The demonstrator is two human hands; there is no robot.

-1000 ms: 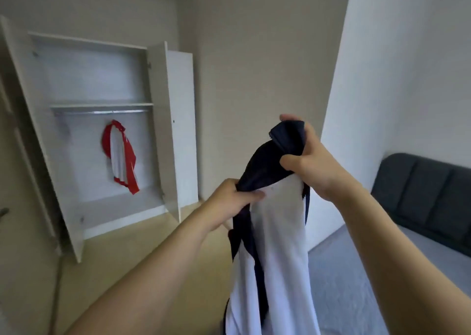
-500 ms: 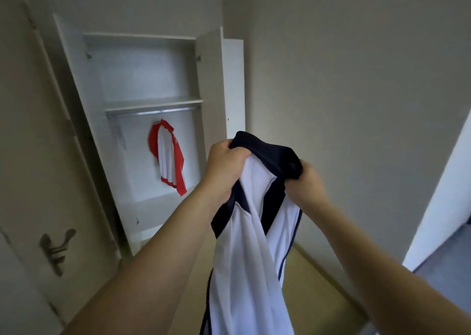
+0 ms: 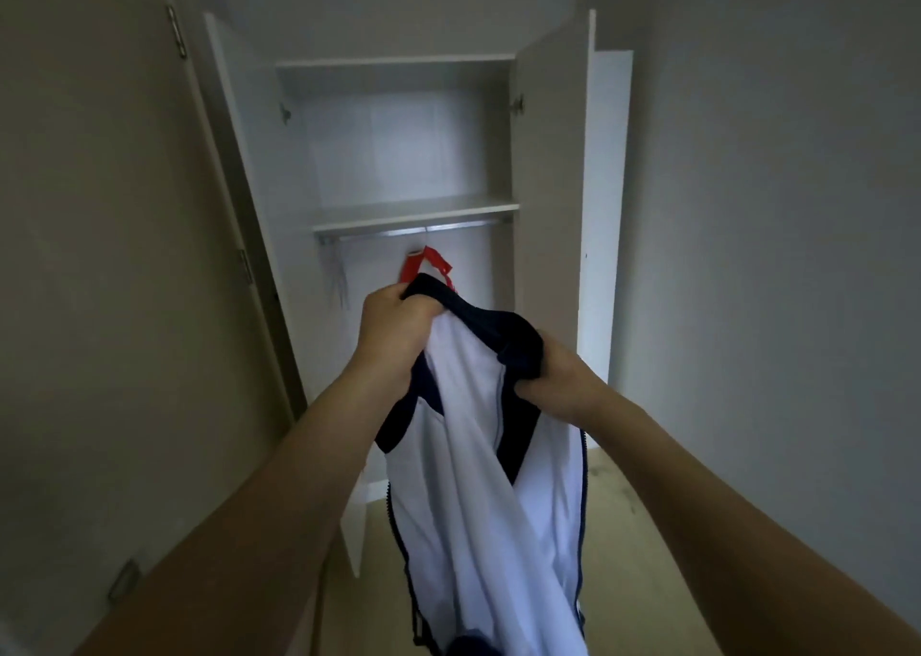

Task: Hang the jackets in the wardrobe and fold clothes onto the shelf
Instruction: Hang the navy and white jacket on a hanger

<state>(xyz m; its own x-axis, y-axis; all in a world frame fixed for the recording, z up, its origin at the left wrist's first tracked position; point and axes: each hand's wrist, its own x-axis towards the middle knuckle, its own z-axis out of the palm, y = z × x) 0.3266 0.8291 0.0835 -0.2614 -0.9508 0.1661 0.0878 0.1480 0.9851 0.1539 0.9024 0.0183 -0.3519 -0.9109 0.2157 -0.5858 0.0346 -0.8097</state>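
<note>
Up front, the left hand (image 3: 393, 329) and right hand (image 3: 555, 381) both grip the dark collar of a white-and-navy zip jacket (image 3: 478, 456) before the open white wardrobe (image 3: 548, 157).

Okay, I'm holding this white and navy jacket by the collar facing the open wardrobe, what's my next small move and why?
Probably free one hand to take an empty hanger off the rail. Both the left hand and right hand grip the jacket at its collar, no hanger is in it, and spare hangers seem to hang left of the red jacket.
</note>
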